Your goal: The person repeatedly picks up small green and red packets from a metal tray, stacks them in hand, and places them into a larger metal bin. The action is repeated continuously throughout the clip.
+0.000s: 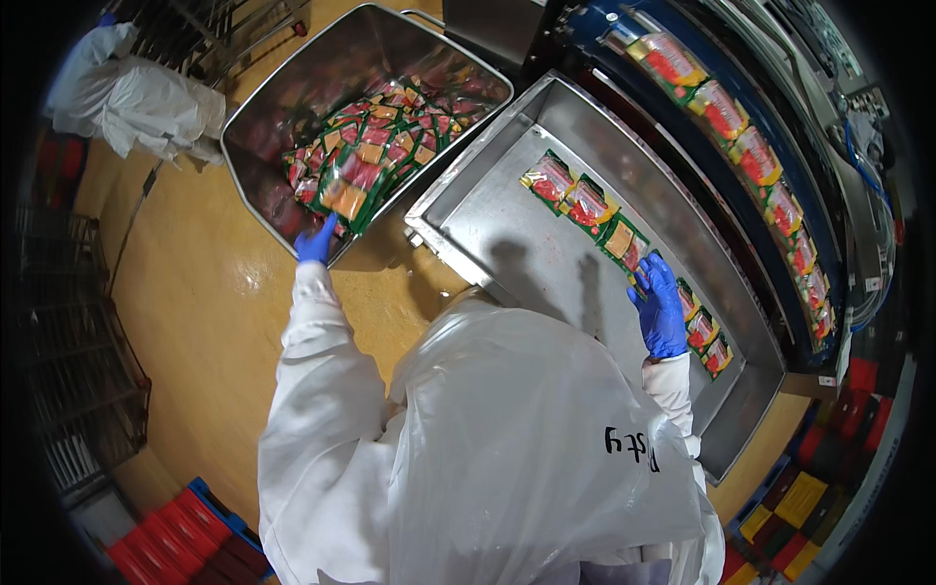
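Note:
My left hand (316,241), in a blue glove, is at the near rim of a deep metal bin (252,88). Its fingers hold the lower edge of a green-edged food packet (355,179), which is lifted over a heap of similar packets (395,110) inside. My right hand (662,307), also gloved in blue, is over a row of packets in a shallow stainless steel tray (486,197). Its fingers are slightly apart at the end of one packet (623,241), and part of the row is hidden beneath it. More packets (702,329) lie beyond the hand.
Behind the tray runs a dark blue conveyor (786,146) carrying a line of packets (757,155). A person in white (146,102) stands at the upper left. Wire racks (69,351) line the left side. Red crates (190,541) and stacked coloured crates (801,497) stand at the lower corners.

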